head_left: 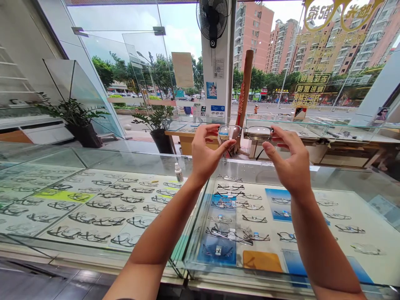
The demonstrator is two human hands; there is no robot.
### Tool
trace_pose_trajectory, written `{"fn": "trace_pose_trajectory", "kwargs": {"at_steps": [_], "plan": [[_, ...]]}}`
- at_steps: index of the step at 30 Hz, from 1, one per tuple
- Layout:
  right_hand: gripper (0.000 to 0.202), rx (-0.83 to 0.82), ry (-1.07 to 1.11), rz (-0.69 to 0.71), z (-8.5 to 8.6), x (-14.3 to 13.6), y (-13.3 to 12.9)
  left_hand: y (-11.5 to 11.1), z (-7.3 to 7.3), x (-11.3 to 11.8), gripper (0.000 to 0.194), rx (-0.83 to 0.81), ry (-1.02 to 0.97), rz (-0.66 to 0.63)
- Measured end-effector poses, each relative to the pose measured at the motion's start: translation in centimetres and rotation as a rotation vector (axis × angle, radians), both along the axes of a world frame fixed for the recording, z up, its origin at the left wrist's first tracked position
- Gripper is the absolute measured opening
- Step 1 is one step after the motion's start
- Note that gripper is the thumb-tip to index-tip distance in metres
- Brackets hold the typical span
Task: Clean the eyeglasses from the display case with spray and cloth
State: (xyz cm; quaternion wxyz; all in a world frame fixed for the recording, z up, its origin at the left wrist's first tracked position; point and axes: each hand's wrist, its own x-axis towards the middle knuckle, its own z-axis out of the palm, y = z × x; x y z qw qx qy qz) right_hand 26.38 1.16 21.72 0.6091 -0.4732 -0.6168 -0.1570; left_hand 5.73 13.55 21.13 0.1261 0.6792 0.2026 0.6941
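A pair of thin-framed eyeglasses [258, 132] is held up level in front of me, above the glass counter. My left hand [208, 152] pinches the left end of the frame between thumb and fingers. At the opposite end, my right hand [289, 156] grips the frame near its hinge, with the thumb below. The temples hang down behind the lenses. Beneath my arms, many more eyeglasses [254, 218] lie in rows inside the glass display case [200, 216].
A small white bottle [178, 172] stands on the counter left of my left forearm. An orange-brown cloth [262, 261] lies at the case's front. Beyond are potted plants [161, 141], a wooden post [245, 96], a wall fan [212, 23] and another display counter [350, 143].
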Motion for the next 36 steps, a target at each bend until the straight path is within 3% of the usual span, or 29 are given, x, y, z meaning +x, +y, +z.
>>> {"fn": "trace_pose_trajectory", "kwargs": {"at_steps": [36], "plan": [[0.044, -0.013, 0.066, 0.035, -0.35, -0.30, 0.29, -0.25, 0.38, -0.57, 0.060, 0.051, 0.017, 0.029]]}}
